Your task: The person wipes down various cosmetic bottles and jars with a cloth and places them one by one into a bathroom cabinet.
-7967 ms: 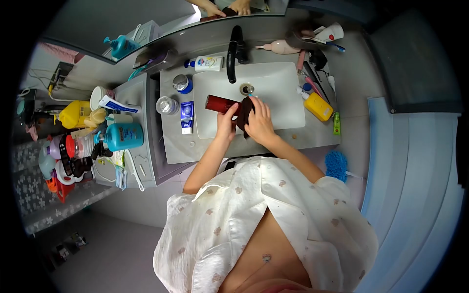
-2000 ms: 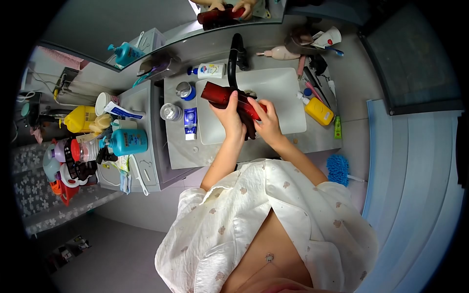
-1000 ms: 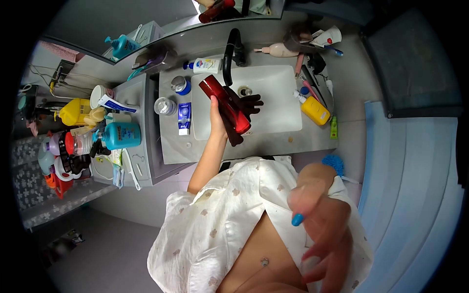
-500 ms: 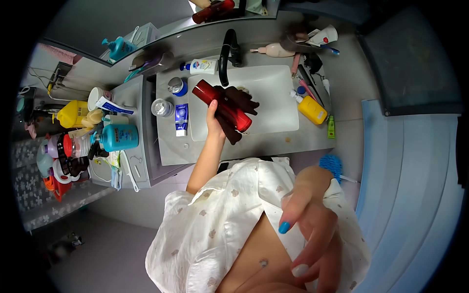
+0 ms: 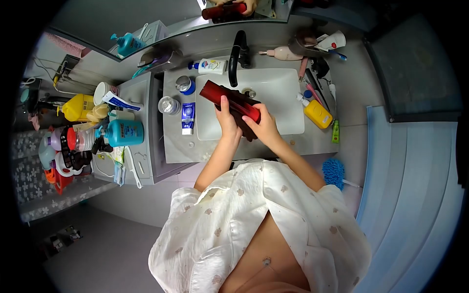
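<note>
A shiny red cylinder [image 5: 217, 93], which looks like a thermos flask, lies slantwise over the sink [image 5: 286, 124]. My left hand [image 5: 227, 117] grips its middle from below, thumb on top. At the lower right end, my right hand [image 5: 263, 122] is closed round it with the thumb over the red surface. A dark brown cloth [image 5: 248, 133] is bunched beneath and behind the cylinder, pressed between it and my hands. Most of my fingers are hidden under the cloth. Beyond the cylinder, the black faucet [image 5: 234, 63] arches over the basin.
Left of the sink stand a blue tube [image 5: 188, 117], a clear jar [image 5: 168, 105] and a blue-lidded jar [image 5: 185, 85]. A yellow bottle [image 5: 317, 115] lies on the right. Bottles and a teal pump bottle [image 5: 125, 133] crowd the side cabinet. A mirror [image 5: 181, 19] hangs behind.
My right hand has come up from in front of my body and taken hold of the cylinder's lower right end. The brown cloth is now gathered more underneath.
</note>
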`<state>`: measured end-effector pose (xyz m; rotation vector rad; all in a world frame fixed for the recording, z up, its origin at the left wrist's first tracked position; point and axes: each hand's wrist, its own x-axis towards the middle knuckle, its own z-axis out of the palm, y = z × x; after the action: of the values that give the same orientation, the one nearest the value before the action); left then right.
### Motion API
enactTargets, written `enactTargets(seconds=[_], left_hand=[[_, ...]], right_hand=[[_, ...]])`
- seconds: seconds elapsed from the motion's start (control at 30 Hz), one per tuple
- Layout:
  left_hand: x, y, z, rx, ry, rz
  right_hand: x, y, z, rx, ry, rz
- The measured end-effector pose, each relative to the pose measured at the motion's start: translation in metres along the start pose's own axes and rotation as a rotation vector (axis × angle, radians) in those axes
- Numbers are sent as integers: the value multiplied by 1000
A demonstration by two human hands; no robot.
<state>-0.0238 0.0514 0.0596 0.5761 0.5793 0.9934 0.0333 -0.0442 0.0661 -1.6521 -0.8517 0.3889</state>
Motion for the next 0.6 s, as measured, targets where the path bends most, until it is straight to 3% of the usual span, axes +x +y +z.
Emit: enactTargets(seconds=[0.07,0.1,0.13,0.2,0.33,0.4,0.43,0.5,0.53,0.6], left_hand=[[2,0,-11,26,-127,-9],[6,3,-18,-23,-197,-85],[7,5,-25,-18,-196,-86],[6,11,-31,-68,-301,-80],[2,30,-4,-98,-351,111],[7,40,1,-5,-248,163],[9,44,4,86,-148,216],[6,47,16,207,-81,277],[5,46,20,329,-15,339],[5,38,18,455,12,455]], right_hand=[[7,4,-6,52,-254,159],[9,1,-9,497,-397,491],[9,5,-15,808,-566,676],[13,14,-31,1179,-891,1037],[9,22,-34,1349,-1022,1044],[2,7,-33,965,-614,870],[0,7,-30,966,-614,870],[-3,8,-21,500,-405,365],[-4,7,-19,500,-404,367],[-5,4,-14,-56,-91,-75]])
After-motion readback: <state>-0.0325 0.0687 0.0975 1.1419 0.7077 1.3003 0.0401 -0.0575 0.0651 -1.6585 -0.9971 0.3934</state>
